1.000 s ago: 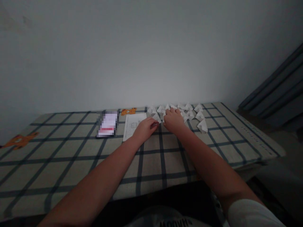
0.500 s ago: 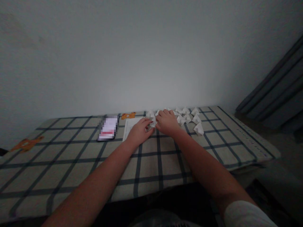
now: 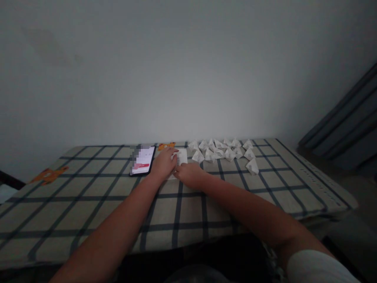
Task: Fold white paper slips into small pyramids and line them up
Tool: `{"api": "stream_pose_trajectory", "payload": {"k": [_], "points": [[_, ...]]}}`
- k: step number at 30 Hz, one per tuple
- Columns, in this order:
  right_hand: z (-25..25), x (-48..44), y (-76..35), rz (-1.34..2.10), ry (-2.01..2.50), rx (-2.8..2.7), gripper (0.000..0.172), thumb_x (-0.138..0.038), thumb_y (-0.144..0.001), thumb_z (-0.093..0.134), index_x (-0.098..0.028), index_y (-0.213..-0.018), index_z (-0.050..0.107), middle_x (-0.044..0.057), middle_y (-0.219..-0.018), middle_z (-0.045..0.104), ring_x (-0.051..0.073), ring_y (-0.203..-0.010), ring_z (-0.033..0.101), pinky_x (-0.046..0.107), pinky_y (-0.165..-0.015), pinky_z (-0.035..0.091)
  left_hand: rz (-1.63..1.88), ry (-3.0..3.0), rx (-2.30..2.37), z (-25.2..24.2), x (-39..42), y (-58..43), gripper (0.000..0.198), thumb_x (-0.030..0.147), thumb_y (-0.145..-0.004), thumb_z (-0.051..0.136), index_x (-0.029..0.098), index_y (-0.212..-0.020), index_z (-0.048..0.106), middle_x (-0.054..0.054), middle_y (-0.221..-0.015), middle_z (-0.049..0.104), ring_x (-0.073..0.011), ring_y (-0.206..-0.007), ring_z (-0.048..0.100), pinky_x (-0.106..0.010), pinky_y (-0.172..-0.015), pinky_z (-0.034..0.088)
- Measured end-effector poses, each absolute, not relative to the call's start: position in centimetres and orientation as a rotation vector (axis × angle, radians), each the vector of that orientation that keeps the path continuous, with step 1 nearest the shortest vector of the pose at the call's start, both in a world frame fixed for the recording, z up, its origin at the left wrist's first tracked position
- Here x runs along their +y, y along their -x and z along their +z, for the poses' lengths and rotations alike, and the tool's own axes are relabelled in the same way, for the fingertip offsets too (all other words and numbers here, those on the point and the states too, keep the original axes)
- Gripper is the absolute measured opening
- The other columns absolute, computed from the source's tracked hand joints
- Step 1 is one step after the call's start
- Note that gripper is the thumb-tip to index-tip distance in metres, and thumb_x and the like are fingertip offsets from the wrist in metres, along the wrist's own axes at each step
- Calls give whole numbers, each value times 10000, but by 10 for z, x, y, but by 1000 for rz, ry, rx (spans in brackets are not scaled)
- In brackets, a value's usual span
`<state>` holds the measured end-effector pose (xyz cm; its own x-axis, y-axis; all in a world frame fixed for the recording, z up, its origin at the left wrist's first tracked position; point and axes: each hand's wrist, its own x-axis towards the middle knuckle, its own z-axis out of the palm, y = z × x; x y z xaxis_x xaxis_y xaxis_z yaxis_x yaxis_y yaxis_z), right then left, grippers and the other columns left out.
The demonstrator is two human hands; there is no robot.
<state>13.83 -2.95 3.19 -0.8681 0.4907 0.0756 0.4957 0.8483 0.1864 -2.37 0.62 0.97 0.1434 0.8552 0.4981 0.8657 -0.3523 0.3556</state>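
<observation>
My left hand rests over the left part of a white printed paper sheet, its fingers stretched out across it. Close beside it, my right hand has its fingers closed together at the near part of the paper; the fingertips are partly hidden. Both hands cover much of the sheet, so I cannot tell whether it is one sheet or a stack. To the right stand several white folded paper pieces with pointed tops, grouped in loose rows, apart from both hands.
A phone with a lit screen lies left of my left hand. The checked tablecloth has orange bear prints. A pale wall rises behind the table, and a grey curtain hangs at the right.
Both hands have moved left, away from a folded paper piece they were handling, onto the flat paper. That piece now stands with the others. The view has shifted slightly.
</observation>
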Motion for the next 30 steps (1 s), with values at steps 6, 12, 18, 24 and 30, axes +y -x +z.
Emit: {"api": "stream_pose_trajectory", "payload": {"k": [6, 12, 18, 24, 30], "points": [[30, -25, -141, -226, 854, -2947, 285, -135, -930, 362, -130, -1085, 601, 133, -1069, 644, 231, -981, 603, 329, -710, 494, -1118, 2280, -1698, 27, -16, 17, 310, 280, -892, 426, 212, -1123, 620, -63, -1143, 617, -217, -1116, 545, -334, -953, 427], [19, -18, -141, 13, 992, -2674, 244, -260, -934, 431, -153, -1045, 620, 96, -1052, 657, 193, -971, 584, 303, -795, 446, -1114, 2251, -1590, 36, -23, 11, 283, 267, -894, 436, 189, -1078, 638, -73, -1019, 636, -222, -1033, 561, -340, -902, 439], [10, -3, -143, 391, 1039, -2327, 109, -212, -844, 517, -153, -840, 609, 43, -831, 649, 141, -754, 565, 255, -690, 412, -1122, 2253, -1234, 36, -33, 5, 200, 229, -853, 486, 171, -937, 659, -78, -912, 651, -227, -899, 573, -362, -816, 445], [15, 5, -151, 394, 1076, -2090, 148, -279, -880, 490, -171, -833, 580, 31, -766, 647, 132, -706, 586, 244, -657, 417, -824, 2287, -1582, 23, -30, 8, 180, 236, -843, 447, 186, -797, 613, -55, -787, 646, -196, -739, 592, -309, -646, 425], [20, 2, -151, 326, 1135, -2027, 90, -233, -841, 518, -186, -893, 573, 29, -778, 673, 136, -712, 629, 242, -663, 441, -529, 2155, -1955, 9, -10, 18, 234, 269, -799, 505, 128, -950, 614, -144, -992, 626, -273, -960, 566, -346, -770, 456]]}}
